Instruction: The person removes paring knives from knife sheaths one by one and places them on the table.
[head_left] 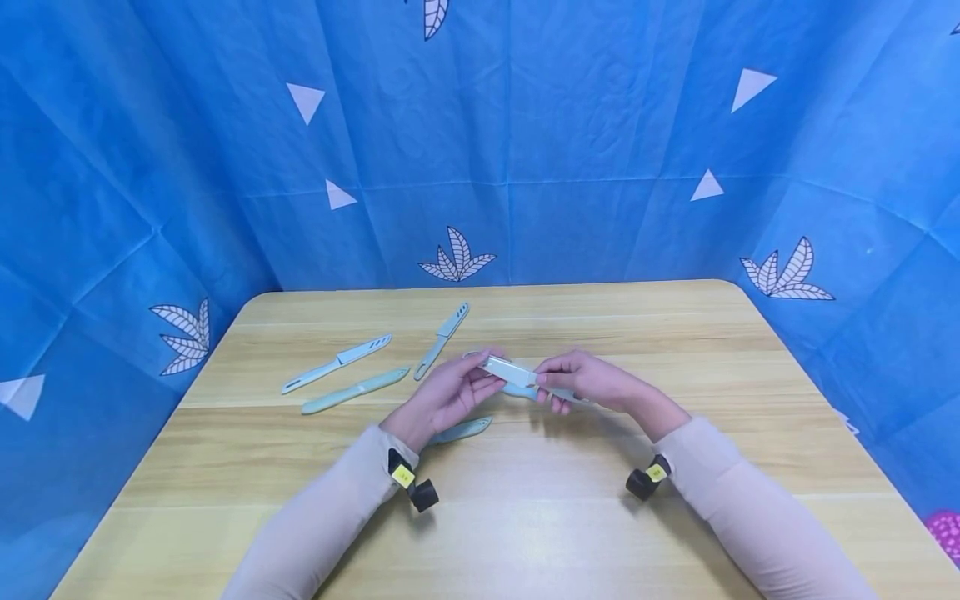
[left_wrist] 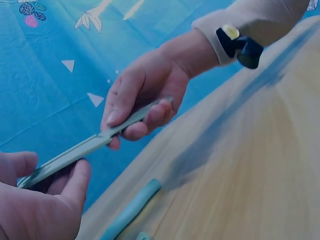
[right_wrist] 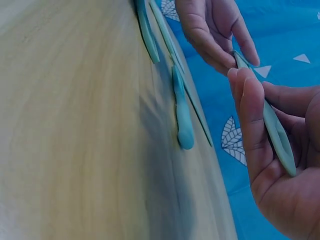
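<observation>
Both hands hold one pale green fruit knife with a sheath (head_left: 510,369) above the table. My left hand (head_left: 450,398) pinches its sheathed end between thumb and fingers. The right hand (head_left: 592,379) grips the handle, thumb on one side and fingers curled on the other, as the left wrist view shows with the sheath (left_wrist: 75,150) reaching toward the left hand. In the right wrist view the handle (right_wrist: 277,135) lies across the right fingers. Below the held knife, a blue-green knife (head_left: 519,391) rests on the table, partly hidden by the hands.
Left of the hands lie a light blue sheathed knife (head_left: 337,363), a green one (head_left: 356,392) and another pale blue one (head_left: 442,340) farther back. One more knife (head_left: 462,430) is partly covered by the left wrist. Behind the wooden table (head_left: 675,325) hangs a blue cloth (head_left: 585,225).
</observation>
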